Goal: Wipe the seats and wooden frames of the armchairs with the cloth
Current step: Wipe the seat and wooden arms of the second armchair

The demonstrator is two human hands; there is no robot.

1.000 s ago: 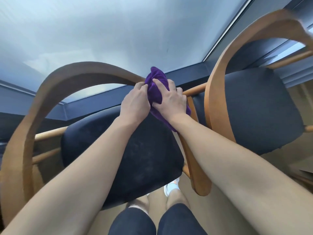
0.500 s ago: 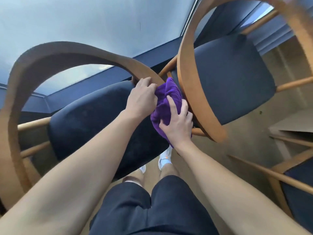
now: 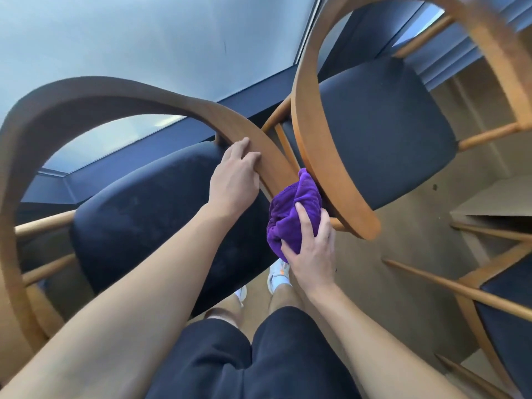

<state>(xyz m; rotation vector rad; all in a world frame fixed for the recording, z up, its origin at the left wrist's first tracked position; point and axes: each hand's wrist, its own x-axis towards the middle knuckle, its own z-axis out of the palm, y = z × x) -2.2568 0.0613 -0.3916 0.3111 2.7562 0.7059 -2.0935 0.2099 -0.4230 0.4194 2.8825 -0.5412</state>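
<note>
Right hand fingers tight round purple cloth — left hand fingers round wooden armrest.

The left hand grips the curved wooden armrest above the dark seat, fingers hooked over its edge. Just below and right of them, the right hand holds a bunched purple cloth against the rail, touching the second armchair's armrest

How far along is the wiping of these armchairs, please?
Done: no wiped surface is distinguishable. In hand: the right hand grips the purple cloth on the near armchair's wooden arm; the left hand holds it. Left, probably: the dark seats and two other armchairs.
</note>
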